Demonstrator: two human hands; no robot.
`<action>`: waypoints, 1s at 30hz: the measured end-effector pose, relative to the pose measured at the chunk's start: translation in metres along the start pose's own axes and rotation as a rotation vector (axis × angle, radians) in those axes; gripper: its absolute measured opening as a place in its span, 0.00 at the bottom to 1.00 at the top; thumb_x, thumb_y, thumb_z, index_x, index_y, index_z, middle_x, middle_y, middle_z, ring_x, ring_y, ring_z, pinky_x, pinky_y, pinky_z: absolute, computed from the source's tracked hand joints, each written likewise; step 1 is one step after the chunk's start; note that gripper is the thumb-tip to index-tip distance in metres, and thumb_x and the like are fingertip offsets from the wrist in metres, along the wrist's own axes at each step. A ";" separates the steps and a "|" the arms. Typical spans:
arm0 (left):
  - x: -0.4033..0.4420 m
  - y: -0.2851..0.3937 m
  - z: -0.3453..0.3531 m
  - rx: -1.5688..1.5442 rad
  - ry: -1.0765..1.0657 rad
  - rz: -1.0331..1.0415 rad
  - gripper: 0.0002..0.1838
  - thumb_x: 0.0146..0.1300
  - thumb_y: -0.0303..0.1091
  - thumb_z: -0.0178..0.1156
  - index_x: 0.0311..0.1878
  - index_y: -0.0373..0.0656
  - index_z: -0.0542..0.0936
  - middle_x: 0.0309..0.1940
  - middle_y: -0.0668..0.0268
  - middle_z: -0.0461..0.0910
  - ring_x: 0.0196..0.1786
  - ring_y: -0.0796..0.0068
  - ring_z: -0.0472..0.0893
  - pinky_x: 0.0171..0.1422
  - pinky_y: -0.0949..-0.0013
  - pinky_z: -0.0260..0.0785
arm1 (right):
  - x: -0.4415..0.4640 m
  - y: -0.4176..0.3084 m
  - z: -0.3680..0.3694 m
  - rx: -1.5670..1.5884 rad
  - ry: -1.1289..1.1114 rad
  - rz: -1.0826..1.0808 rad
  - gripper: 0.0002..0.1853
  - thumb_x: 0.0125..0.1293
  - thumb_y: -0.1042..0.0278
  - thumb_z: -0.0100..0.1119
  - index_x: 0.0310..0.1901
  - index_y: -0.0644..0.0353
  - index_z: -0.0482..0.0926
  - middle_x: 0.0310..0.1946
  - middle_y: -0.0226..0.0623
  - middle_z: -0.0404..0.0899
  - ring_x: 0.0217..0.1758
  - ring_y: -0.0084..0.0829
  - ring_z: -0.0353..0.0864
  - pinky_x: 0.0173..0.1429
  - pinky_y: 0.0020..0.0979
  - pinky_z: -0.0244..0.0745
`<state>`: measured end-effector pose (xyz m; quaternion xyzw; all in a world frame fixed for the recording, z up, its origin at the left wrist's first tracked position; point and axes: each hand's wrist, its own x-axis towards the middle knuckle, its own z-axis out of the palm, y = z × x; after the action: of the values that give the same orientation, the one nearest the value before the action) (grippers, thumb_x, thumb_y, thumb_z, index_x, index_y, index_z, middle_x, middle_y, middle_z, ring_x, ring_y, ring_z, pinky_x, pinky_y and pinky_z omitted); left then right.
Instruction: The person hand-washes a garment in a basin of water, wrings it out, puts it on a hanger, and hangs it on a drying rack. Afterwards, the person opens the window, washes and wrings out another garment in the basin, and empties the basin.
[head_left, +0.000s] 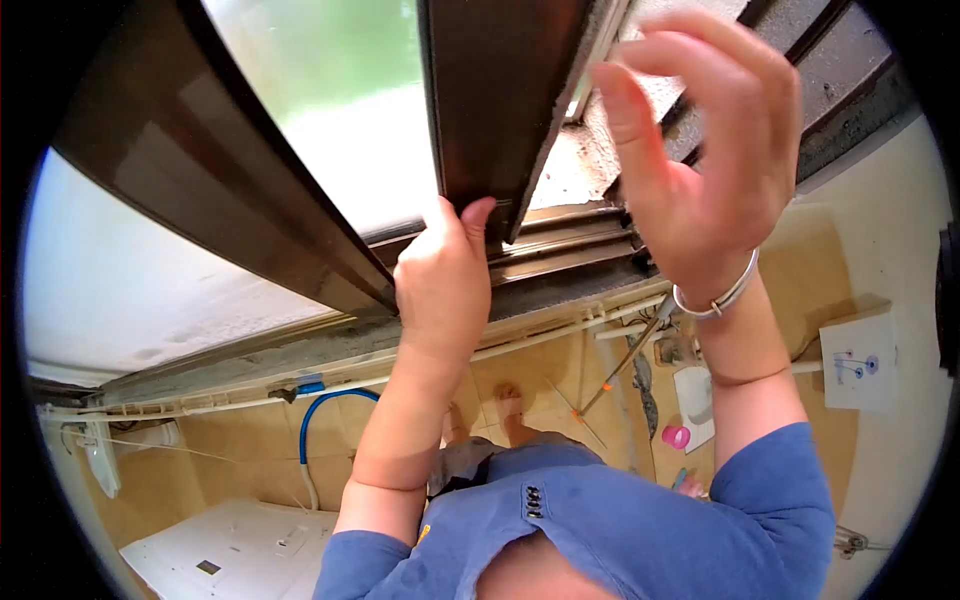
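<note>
My left hand (443,275) is closed on the lower part of a dark brown sliding window sash (503,95). Its thumb lies along the frame, and the other fingers are mostly hidden from me. My right hand (715,150) is raised at the window opening, a little blurred. Its fingers curve with a gap to the thumb, and nothing shows between them. A silver bangle (718,302) circles that wrist. Below the sash runs the metal window track (570,240), and pale glass (335,110) fills the sash's left side.
Pipes (520,343) run along the wall under the sill. A blue hose (322,405) hangs below, left of my arm. A white appliance (230,550) stands lower left, a white box (857,358) is on the right, and a pink cup (676,437) is near the floor.
</note>
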<state>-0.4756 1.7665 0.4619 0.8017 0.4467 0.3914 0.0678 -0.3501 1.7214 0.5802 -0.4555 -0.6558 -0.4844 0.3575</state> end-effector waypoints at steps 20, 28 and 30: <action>0.007 0.013 0.033 -0.251 -0.052 0.155 0.11 0.58 0.34 0.51 0.23 0.40 0.67 0.06 0.62 0.66 0.10 0.62 0.69 0.13 0.67 0.60 | 0.006 0.023 0.041 0.245 -0.042 -0.505 0.06 0.35 0.68 0.49 0.15 0.59 0.72 0.23 0.29 0.68 0.36 0.25 0.68 0.60 0.36 0.58; 0.012 0.039 0.050 -0.259 -0.056 0.265 0.10 0.57 0.32 0.51 0.25 0.37 0.66 0.08 0.60 0.68 0.13 0.61 0.72 0.15 0.67 0.64 | -0.007 0.045 0.024 0.099 -0.040 -0.486 0.05 0.33 0.69 0.50 0.16 0.58 0.73 0.24 0.27 0.71 0.37 0.23 0.70 0.61 0.36 0.58; 0.013 0.045 0.052 -0.273 -0.069 0.257 0.09 0.57 0.31 0.51 0.26 0.36 0.66 0.09 0.59 0.69 0.14 0.61 0.73 0.16 0.66 0.64 | -0.006 0.049 0.017 0.079 -0.070 -0.505 0.05 0.33 0.68 0.50 0.16 0.58 0.73 0.24 0.27 0.71 0.37 0.23 0.70 0.61 0.36 0.58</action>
<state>-0.4062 1.7621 0.4539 0.8485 0.2806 0.4261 0.1407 -0.3020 1.7424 0.5849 -0.2797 -0.7790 -0.5163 0.2197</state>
